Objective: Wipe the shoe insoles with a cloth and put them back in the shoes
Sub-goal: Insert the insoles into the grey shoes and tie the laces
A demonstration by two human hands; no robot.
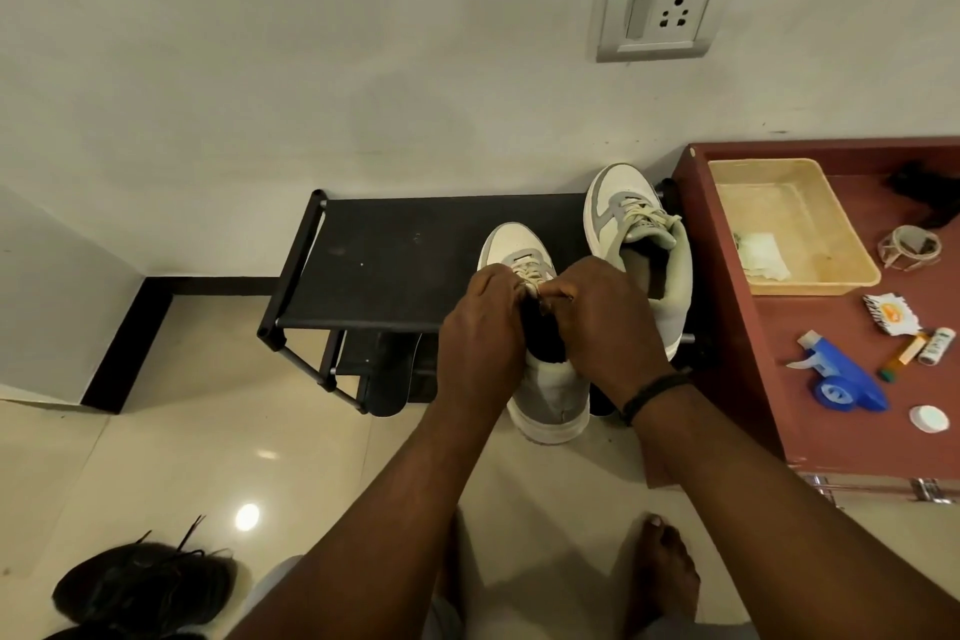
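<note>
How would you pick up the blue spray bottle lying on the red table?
Probably by its body, coming down from above. The blue spray bottle lies flat on the red table with bare table around it, so fingers can close across its two long sides. The trigger end looks thin and awkward.

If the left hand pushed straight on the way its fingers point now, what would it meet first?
Most likely the laces and tongue of the near shoe that the left hand already pinches; depth is unclear.
</note>
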